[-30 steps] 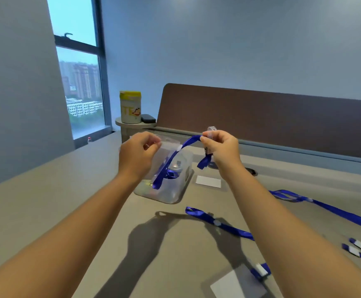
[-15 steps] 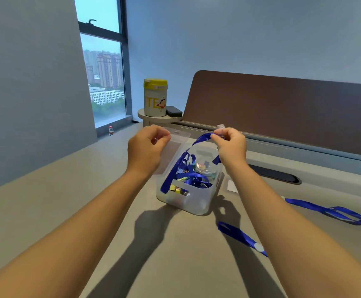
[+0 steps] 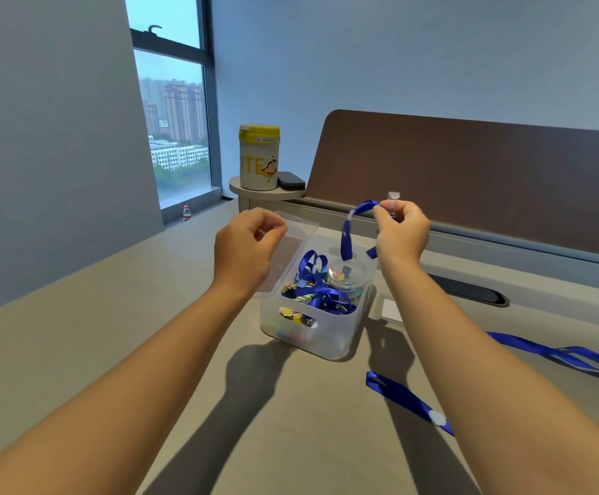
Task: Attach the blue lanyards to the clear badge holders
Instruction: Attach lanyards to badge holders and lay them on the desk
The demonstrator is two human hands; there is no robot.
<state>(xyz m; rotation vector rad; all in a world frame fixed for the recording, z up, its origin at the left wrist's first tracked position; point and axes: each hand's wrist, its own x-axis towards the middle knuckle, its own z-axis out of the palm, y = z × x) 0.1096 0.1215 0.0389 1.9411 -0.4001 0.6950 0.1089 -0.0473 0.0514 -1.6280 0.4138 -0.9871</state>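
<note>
A translucent bin point(image 3: 330, 337) stood on the beige surface point(image 3: 112, 351) directly under both hands, holding a tangle of blue lanyards point(image 3: 321, 294), coloured clips and a small clear lidded cup point(image 3: 348, 275); beside its right wall lay a white card point(image 3: 391, 310); two more lanyards lay on the surface to the right, one point(image 3: 403, 396) near the right forearm and partly hidden by it, another point(image 3: 562, 353) further out; a dark oval cable slot point(image 3: 469, 291) sat beyond; a brown partition point(image 3: 469, 173) closed the far side; at its left end a yellow-lidded canister point(image 3: 258, 157) and a flat black object point(image 3: 290, 181) stood on a small round ledge; a bottle point(image 3: 187, 213) stood by the window.

The left hand point(image 3: 246, 250) held a clear badge holder point(image 3: 287, 251) above the bin's left rim, fingers curled over its upper corner; the holder's long axis ran from the slotted top edge, pointing away, down toward the person, tilted over the bin. The right hand point(image 3: 401, 232) pinched the end of a blue lanyard point(image 3: 348, 234) between thumb and forefinger, its clear clip point(image 3: 393, 198) sticking upward above the fingers; the strap arched left from the pinch and hung nearly vertical into the bin; holder and lanyard were apart.
</note>
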